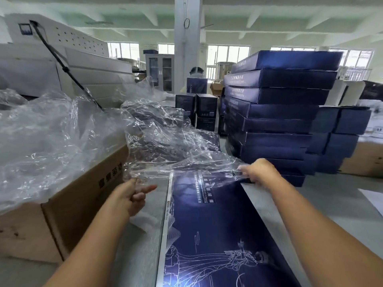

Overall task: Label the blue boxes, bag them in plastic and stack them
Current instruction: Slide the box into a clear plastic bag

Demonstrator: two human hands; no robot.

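Observation:
A long blue box (pixel 217 228) with white line art lies lengthwise in front of me, reaching from the bottom edge to mid-frame. A clear plastic bag (pixel 165 137) is stretched across its far end. My left hand (pixel 132 195) pinches the bag's left edge beside the box. At the box's far right corner, my right hand (pixel 259 170) grips the bag's other edge. A tall stack of blue boxes (pixel 277 112) stands behind at the right.
An open cardboard carton (pixel 68 212) full of loose clear plastic (pixel 51 129) sits at my left. Small dark boxes (pixel 196 108) stand further back, by a white pillar (pixel 187 44). A white machine (pixel 68 65) rises at the back left. Another carton (pixel 364 158) is at the right.

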